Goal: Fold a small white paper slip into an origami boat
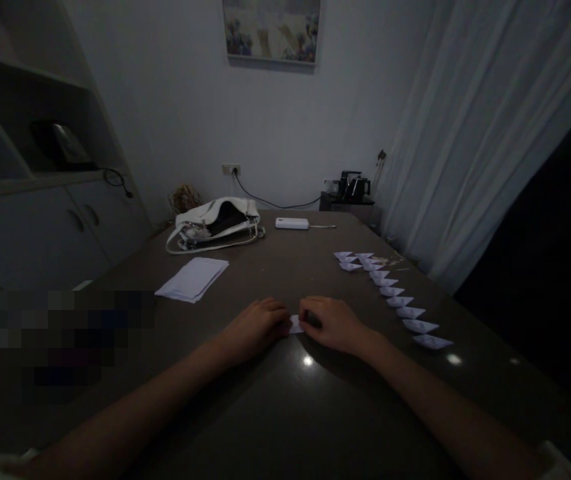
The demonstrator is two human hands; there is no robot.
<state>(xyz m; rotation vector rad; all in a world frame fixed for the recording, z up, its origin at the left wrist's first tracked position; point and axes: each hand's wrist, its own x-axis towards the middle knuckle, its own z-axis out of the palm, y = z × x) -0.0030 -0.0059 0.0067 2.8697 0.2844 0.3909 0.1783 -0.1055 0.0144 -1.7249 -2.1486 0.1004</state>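
A small folded piece of white paper (296, 325) lies low over the middle of the dark table, mostly covered by my fingers. My left hand (260, 325) is closed on its left end. On its right end, my right hand (333, 323) pinches with thumb and curled fingers. How the paper is folded cannot be made out. Off to the right stand several folded paper boats (399, 302) in a slanting row. A stack of white paper sheets (193, 279) lies to the left of my hands.
Behind the sheets sits a white handbag (215, 223). A white power bank (292, 223) with a short cord rests near the table's far end. A black kettle (355, 187) stands on a low cabinet beyond. The table top (285, 413) reflects light. White curtains (445, 133) hang at right.
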